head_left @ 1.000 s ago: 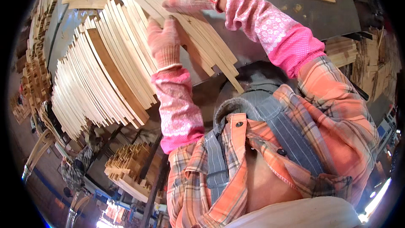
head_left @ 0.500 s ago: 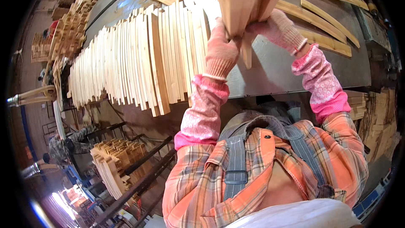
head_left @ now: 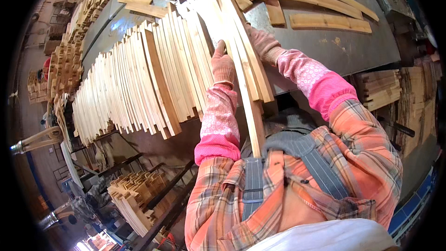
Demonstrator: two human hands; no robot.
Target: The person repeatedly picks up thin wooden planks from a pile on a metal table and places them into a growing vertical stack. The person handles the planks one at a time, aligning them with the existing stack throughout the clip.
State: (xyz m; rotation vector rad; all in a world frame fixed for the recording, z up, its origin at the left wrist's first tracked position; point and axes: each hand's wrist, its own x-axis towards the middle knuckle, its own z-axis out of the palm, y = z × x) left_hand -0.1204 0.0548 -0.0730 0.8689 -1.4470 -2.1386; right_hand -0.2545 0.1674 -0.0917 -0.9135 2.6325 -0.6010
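Note:
A small bundle of long pale wooden slats (head_left: pixel 248 67) stands on edge between my hands, pointing toward my body; one slat sticks out nearer to me than the others. My left hand (head_left: pixel 223 67), in a pink knit glove, grips the bundle from its left side, its thumb stretched along the wood and its other fingers partly hidden. On the right side my gloved right hand (head_left: pixel 264 44) is closed against the slats, with its fingertips hidden behind them. Just left of my left hand runs a long row of upright slats (head_left: pixel 134 76), packed side by side on the metal table (head_left: pixel 325 56).
Loose wooden pieces (head_left: pixel 330 22) lie across the table's far side and right. Stacked boards (head_left: pixel 381 88) stand below its right edge. At lower left are a stack of wood pieces (head_left: pixel 137 197) and dark metal rails (head_left: pixel 172 190). More piled slats (head_left: pixel 69 56) line the far left.
The bundle has come down from a raised, end-on position to lie beside the row, pointing toward me. Both hands moved left and lower with it; the view has shifted slightly.

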